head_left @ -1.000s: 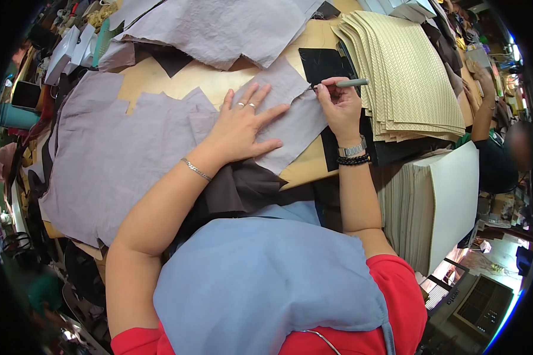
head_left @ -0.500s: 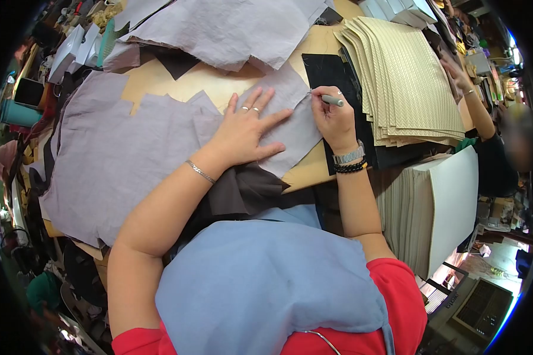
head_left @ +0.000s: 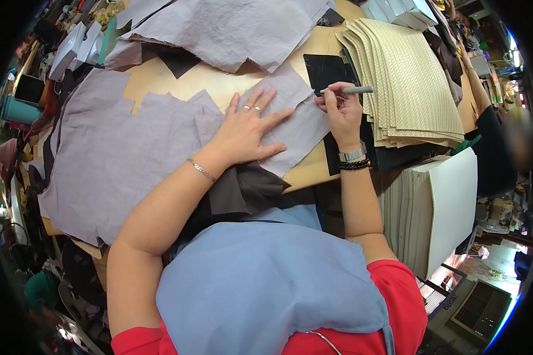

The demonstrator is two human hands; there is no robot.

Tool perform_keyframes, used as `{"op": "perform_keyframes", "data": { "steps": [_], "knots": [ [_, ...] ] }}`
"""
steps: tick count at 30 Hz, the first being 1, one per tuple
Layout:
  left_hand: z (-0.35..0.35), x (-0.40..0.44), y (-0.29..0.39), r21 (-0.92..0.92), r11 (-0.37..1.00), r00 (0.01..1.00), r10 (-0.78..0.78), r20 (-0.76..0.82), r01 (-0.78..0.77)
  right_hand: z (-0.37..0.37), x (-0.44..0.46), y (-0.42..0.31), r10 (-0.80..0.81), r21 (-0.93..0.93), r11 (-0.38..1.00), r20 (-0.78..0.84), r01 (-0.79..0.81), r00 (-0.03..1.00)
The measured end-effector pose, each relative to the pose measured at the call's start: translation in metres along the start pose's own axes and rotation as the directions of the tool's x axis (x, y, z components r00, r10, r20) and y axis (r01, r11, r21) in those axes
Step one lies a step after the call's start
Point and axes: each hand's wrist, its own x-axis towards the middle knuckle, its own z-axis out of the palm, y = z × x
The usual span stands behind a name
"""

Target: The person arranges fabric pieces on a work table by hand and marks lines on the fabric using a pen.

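Observation:
My left hand lies flat with fingers spread on a small grey-mauve fabric piece, pressing it against the wooden table. At the right edge of that piece, my right hand grips a grey pen. The pen is tilted nearly level, its back end pointing right; its tip is close to the fabric edge, and I cannot tell whether it touches. A larger grey-mauve fabric piece spreads out to the left. Dark brown cloth hangs below my left hand.
Beyond my hands lies more grey fabric. To the right are a black sheet, a stack of cream textured sheets and a thick stack of pale boards. Another person's arm reaches in at the far right.
My right hand has shifted slightly right, away from the fabric edge, and the pen has tipped over, its back end swinging right. My left hand stays in place.

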Motion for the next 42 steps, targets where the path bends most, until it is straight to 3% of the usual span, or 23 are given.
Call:
{"op": "perform_keyframes", "data": {
  "steps": [13, 16, 17, 20, 21, 23, 27, 32, 42],
  "knots": [
    [-0.012, 0.009, 0.003, -0.022, 1.000, 0.999, 0.016, 0.040, -0.015, -0.003, 0.002, 0.009, 0.012, -0.074, 0.997, 0.064, -0.007, 0.998],
    [-0.008, 0.038, -0.014, -0.150, 0.983, 0.994, 0.098, -0.046, -0.103, -0.005, 0.006, 0.013, 0.039, -0.041, 0.999, 0.067, -0.036, 0.997],
    [-0.005, 0.052, -0.016, -0.128, 0.976, 0.969, 0.148, -0.200, -0.176, -0.006, 0.007, 0.013, 0.046, -0.029, 0.999, 0.066, -0.044, 0.997],
    [-0.007, 0.100, -0.022, -0.231, 0.954, 0.982, 0.189, -0.029, -0.191, -0.006, 0.009, 0.010, 0.135, 0.068, 0.988, 0.095, -0.142, 0.986],
    [-0.002, 0.112, -0.023, -0.324, 0.919, 0.975, 0.211, -0.075, -0.224, -0.007, 0.010, 0.008, 0.176, 0.073, 0.980, 0.090, -0.183, 0.980],
    [0.008, 0.124, -0.028, -0.284, 0.913, 0.956, 0.275, -0.098, -0.292, -0.007, 0.011, 0.002, 0.264, 0.088, 0.959, 0.080, -0.270, 0.961],
    [0.013, 0.126, -0.032, -0.253, 0.898, 0.930, 0.327, -0.165, -0.361, -0.007, 0.009, 0.002, 0.268, 0.066, 0.960, 0.073, -0.272, 0.961],
    [0.014, 0.129, -0.033, -0.248, 0.898, 0.930, 0.330, -0.161, -0.362, -0.010, 0.010, -0.002, 0.314, 0.096, 0.941, 0.104, -0.323, 0.944],
    [0.013, 0.129, -0.029, -0.261, 0.905, 0.941, 0.310, -0.134, -0.336, -0.008, 0.001, 0.003, 0.176, 0.065, 0.979, 0.216, -0.194, 0.960]
  ]
}}
